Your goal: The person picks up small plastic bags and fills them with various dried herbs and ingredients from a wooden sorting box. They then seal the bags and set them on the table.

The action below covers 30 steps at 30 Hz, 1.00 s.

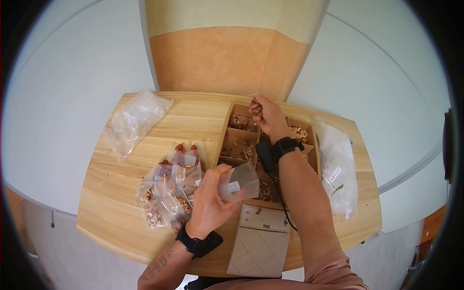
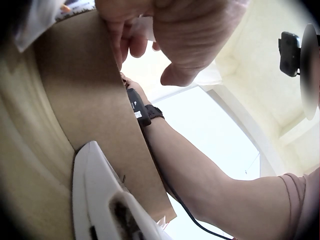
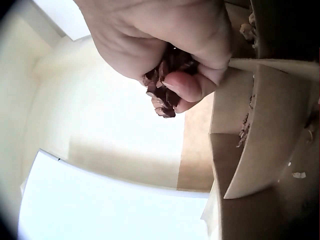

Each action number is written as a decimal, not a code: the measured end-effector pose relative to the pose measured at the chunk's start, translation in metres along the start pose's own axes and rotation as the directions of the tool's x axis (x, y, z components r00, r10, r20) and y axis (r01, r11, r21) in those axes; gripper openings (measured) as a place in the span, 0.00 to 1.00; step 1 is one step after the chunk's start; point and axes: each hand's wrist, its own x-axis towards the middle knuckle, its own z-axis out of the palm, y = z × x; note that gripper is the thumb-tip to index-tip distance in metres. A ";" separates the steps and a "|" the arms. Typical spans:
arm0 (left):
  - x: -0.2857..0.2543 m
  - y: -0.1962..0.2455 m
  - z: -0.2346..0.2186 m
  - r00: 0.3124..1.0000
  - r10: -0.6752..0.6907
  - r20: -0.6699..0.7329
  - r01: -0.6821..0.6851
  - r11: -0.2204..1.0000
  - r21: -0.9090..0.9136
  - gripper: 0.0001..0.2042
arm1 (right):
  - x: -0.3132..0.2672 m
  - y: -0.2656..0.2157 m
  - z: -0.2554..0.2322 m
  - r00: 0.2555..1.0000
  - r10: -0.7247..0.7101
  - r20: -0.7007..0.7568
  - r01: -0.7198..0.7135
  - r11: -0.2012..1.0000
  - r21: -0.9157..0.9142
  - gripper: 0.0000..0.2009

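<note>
My left hand grips a translucent plastic pouch with a small white label, held over the front left of a divided cardboard box. Toward the box's back edge, my right hand is curled round a clump of reddish-brown dried pieces, which stick out past the thumb and fingers. Loose dried bits lie in several compartments below, and pale ring-like slices sit in one at the back right. In the left wrist view, the box's outer wall stands beside the left hand.
Several filled, labelled pouches are heaped left of the box, some showing red dried fruit. Clear plastic bags lie at the table's back left, and another large bag lies right of the box. A flat white device sits in front.
</note>
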 end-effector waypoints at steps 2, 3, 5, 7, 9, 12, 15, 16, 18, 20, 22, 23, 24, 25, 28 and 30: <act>0.000 0.000 0.000 1.000 -0.003 0.001 0.003 1.000 -0.004 0.27 | 0.002 0.002 0.002 0.999 -0.021 -0.035 0.021 1.000 -0.005 0.06; 0.000 0.000 0.000 1.000 -0.004 0.001 0.004 1.000 -0.006 0.27 | 0.003 0.003 0.003 0.998 -0.032 -0.053 0.031 0.999 -0.007 0.06; -0.001 -0.002 0.000 1.000 -0.019 0.012 0.019 1.000 0.008 0.29 | 0.002 0.005 0.002 0.998 -0.055 -0.042 0.056 0.998 0.019 0.07; -0.001 -0.002 0.000 1.000 -0.025 0.019 0.024 1.000 0.018 0.30 | 0.002 0.007 0.001 0.997 -0.068 -0.046 0.069 0.997 0.032 0.07; -0.001 -0.001 -0.001 1.000 -0.019 0.020 0.019 1.000 0.025 0.30 | 0.001 0.007 0.000 0.996 -0.072 -0.061 0.074 0.997 0.031 0.07; -0.001 -0.003 0.000 1.000 -0.013 0.023 0.013 1.000 0.010 0.30 | -0.002 0.007 0.002 0.990 -0.092 -0.109 0.094 0.996 0.008 0.06; -0.001 -0.002 -0.001 1.000 -0.010 0.019 0.010 1.000 0.026 0.30 | -0.004 0.004 0.001 0.991 -0.059 -0.123 0.065 0.997 0.049 0.07; -0.001 -0.002 -0.001 1.000 -0.020 0.019 0.020 1.000 0.012 0.29 | -0.004 0.003 0.001 0.990 -0.053 -0.129 0.060 0.997 0.054 0.07; -0.001 0.000 -0.001 0.999 -0.038 0.020 0.038 0.999 -0.014 0.28 | -0.007 0.000 0.002 0.989 -0.042 -0.140 0.051 0.997 0.064 0.08; -0.001 0.000 -0.001 0.999 -0.043 0.021 0.043 0.999 -0.017 0.28 | -0.008 -0.002 0.002 0.989 -0.031 -0.144 0.040 0.997 0.065 0.09; 0.000 0.001 -0.001 0.999 -0.041 0.022 0.041 0.999 -0.016 0.28 | -0.008 -0.004 0.001 0.990 -0.006 -0.144 0.017 0.997 0.075 0.09; 0.000 0.001 -0.002 0.999 -0.037 0.022 0.037 0.999 -0.012 0.28 | -0.008 -0.003 0.001 0.990 0.015 -0.142 -0.003 0.996 0.084 0.10; 0.000 0.002 -0.002 0.999 -0.033 0.023 0.033 0.999 -0.009 0.28 | -0.008 -0.003 0.001 0.990 0.035 -0.139 -0.022 0.995 0.093 0.10; 0.000 0.002 -0.002 0.999 -0.038 0.024 0.038 0.999 -0.012 0.28 | -0.008 -0.003 0.001 0.987 0.053 -0.152 -0.036 0.993 0.112 0.11; -0.001 0.001 -0.001 0.998 -0.050 0.027 0.051 0.999 -0.017 0.28 | -0.009 -0.002 0.002 0.985 0.086 -0.150 -0.064 0.987 0.147 0.11; -0.001 0.000 -0.002 0.998 -0.057 0.030 0.058 0.998 -0.020 0.29 | -0.006 0.002 -0.003 0.992 0.079 -0.099 -0.065 0.988 0.138 0.10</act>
